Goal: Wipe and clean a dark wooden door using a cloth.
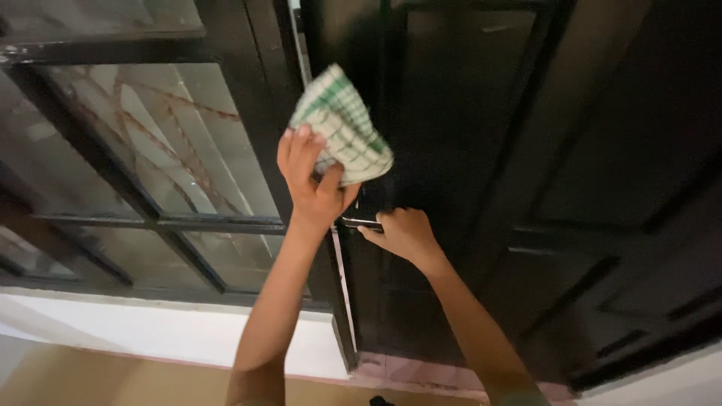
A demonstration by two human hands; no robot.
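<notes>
My left hand (310, 180) grips a green-and-white checked cloth (342, 128) and presses it against the edge of a black door (451, 113), just above the handle. My right hand (402, 233) is closed around the door's dark metal handle (359, 222), a little below and to the right of the cloth. Both forearms reach up from the bottom of the view.
A black-framed window (158, 222) with glass panes fills the left side, a white sill (150, 323) beneath it. A second black panelled door leaf (624, 188) stands to the right. Tan floor (113, 380) and a pinkish threshold (421, 372) show at the bottom.
</notes>
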